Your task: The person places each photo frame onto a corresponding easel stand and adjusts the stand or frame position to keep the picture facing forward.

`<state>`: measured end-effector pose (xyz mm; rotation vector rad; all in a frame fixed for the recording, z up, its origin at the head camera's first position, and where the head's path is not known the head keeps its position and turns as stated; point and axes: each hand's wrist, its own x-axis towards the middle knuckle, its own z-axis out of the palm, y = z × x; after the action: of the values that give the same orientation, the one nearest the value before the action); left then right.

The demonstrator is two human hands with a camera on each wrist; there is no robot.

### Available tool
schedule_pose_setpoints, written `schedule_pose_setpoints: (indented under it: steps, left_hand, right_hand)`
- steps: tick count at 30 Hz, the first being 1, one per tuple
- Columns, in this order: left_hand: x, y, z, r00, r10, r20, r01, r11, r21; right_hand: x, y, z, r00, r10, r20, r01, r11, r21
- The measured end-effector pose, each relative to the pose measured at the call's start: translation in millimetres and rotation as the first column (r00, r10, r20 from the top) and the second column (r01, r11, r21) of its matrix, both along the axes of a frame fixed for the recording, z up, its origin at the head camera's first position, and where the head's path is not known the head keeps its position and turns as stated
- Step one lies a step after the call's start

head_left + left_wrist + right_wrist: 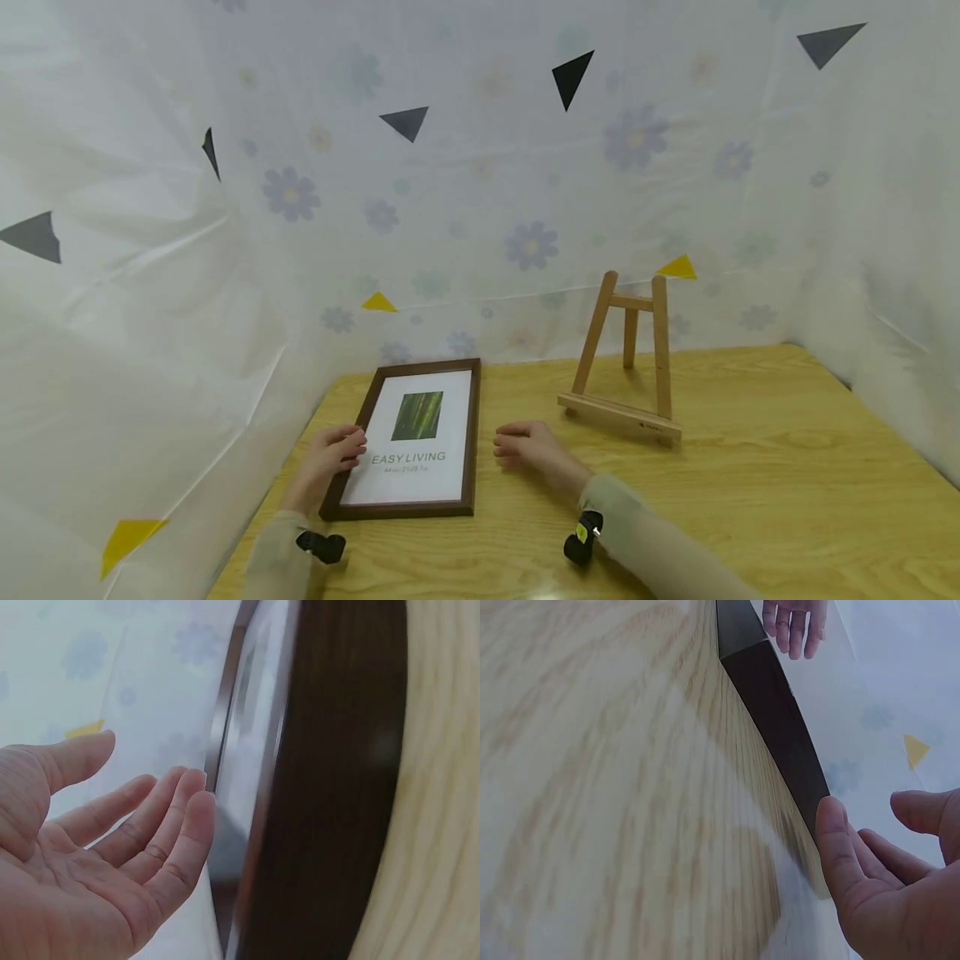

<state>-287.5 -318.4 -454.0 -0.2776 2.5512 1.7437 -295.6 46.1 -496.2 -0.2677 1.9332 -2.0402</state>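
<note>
At the far left of the head view, a pale plastic sheet (187,350) carries dark and yellow triangles. In the lower left, the left hand (327,461) overlaps the left border of a brown picture frame (408,448); its fingers are loosely extended and hold nothing, the thumb standing apart from them in the left wrist view. Whether these fingertips touch the border cannot be told. The picture frame lies face up on the wood-grained table (787,483), left of the lower centre, and shows a small green image above the words "EASY LIVING". At lower centre, just beside the picture frame's right border and with a gap between, is the right hand (536,452), its fingers gently bent, close together and likewise holding nothing; the right wrist view shows its thumb apart. Each forearm wears a light sleeve, with a black device near the wrist. Right of centre, a wooden easel (662,350) stands upright near the table's back edge, its ledge facing forward. Behind, a flowered backdrop (480,192) spans the upper part of the view.
</note>
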Motion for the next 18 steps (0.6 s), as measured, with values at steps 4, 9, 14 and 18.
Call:
schedule_pose_setpoints:
  steps: [4, 9, 14, 18]
  left_hand:
    - [4.0, -11.1, 2.7, 1.000, -0.006, -0.014, 0.006, 1.000, -0.029]
    - [8.1, -23.9, 2.7, 0.999, 0.016, -0.044, -0.018, 0.999, -0.046]
    - [9.6, -30.9, -0.4, 0.998, 0.046, -0.037, -0.048, 0.998, -0.050]
    - [7.7, -35.6, -3.1, 0.999, 0.034, 0.024, -0.032, 0.995, -0.098]
  right_hand:
    - [1.1, -6.4, 1.2, 0.999, 0.042, 0.012, -0.042, 0.999, -0.005]
    - [5.8, -15.8, 2.8, 0.992, 0.111, 0.064, -0.111, 0.994, -0.001]
    - [6.5, -24.4, 1.1, 0.989, 0.119, 0.091, -0.117, 0.993, -0.023]
    - [10.0, -29.4, 2.0, 0.992, 0.090, 0.094, -0.087, 0.996, -0.032]
